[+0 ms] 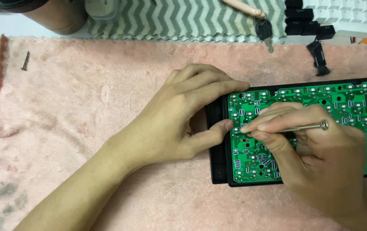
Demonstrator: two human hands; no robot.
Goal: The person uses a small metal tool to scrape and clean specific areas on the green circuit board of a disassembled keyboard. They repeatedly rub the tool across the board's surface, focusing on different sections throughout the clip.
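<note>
Both forearms reach in from the near edge of the pink towel (85,107) that carries everything. On its right half, running off the right edge, lies a black tray (217,145) with a green circuit board (341,98) bare on top, solder side up, so the cover looks already off, while the board itself still sits in place. The left hand (179,119) steadies the tray's left end, fingers pressed together along the top edge, thumb on the board. The right hand (316,154) pinches a thin metal screwdriver (303,127), tip down near the board's left end (on a screw, I'd judge). One loose screw (24,60) lies at the towel's far left corner; whether more remain I cannot tell.
</note>
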